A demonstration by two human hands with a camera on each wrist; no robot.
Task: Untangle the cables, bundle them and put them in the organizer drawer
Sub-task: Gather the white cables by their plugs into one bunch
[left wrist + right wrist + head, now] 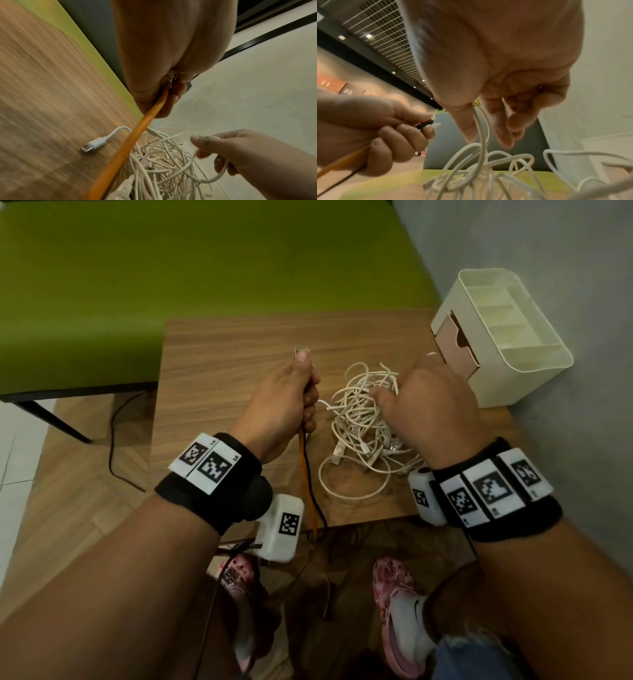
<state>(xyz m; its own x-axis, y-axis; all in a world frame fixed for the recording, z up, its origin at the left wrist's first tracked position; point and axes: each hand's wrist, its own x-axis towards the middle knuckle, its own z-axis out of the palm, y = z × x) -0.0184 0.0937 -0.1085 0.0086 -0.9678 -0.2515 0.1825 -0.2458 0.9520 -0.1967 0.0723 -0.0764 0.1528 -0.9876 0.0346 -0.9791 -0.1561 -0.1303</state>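
A tangle of white cables (363, 426) lies on the small wooden table (219, 364). My left hand (291, 398) grips an orange cable (306, 481) and a black cable (317, 501) in its fist, their plug ends sticking out above the thumb; both cables hang over the table's near edge. In the left wrist view the orange cable (130, 143) runs out of the fist. My right hand (424, 402) is over the tangle and pinches a white strand (482, 129) lifted from it; the same strand (221, 174) loops round its fingers. The cream organizer (507, 337) has its drawer (455, 344) pulled partly out.
A green table (171, 278) stands behind and to the left, its black leg (51, 419) on the wood floor. A grey wall (565, 251) closes the right side, close behind the organizer. A loose white USB plug (94, 144) lies on the wood. My feet in pink shoes (394, 594) are below the table edge.
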